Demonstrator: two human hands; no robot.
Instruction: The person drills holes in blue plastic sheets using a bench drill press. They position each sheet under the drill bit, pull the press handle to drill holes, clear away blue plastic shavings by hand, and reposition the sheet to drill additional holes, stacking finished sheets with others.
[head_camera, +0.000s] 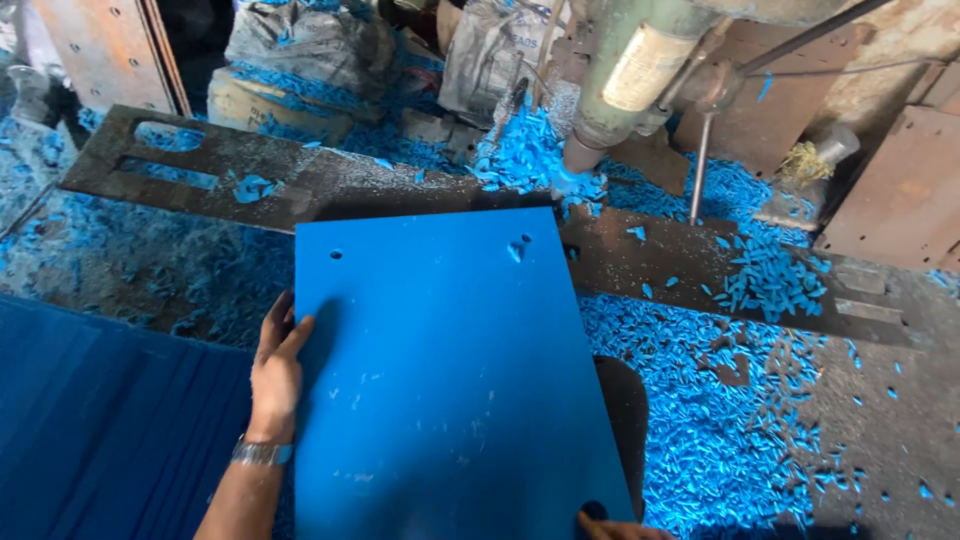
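Observation:
A large flat blue plastic sheet (450, 370) lies on a dark metal work plate (330, 185), with small drilled holes near its far edge. My left hand (275, 365) grips the sheet's left edge, thumb on top, and a metal bracelet sits on the wrist. Only the fingertips of my right hand (615, 527) show at the bottom edge, touching the sheet's near right corner. A drill press spindle (625, 80) hangs just beyond the sheet's far right corner.
Blue plastic shavings (720, 420) cover the floor and plate all around. A stack of blue sheets (100, 430) lies at lower left. Rusty metal plates (905, 190) lean at right, and sacks (310, 45) sit at the back.

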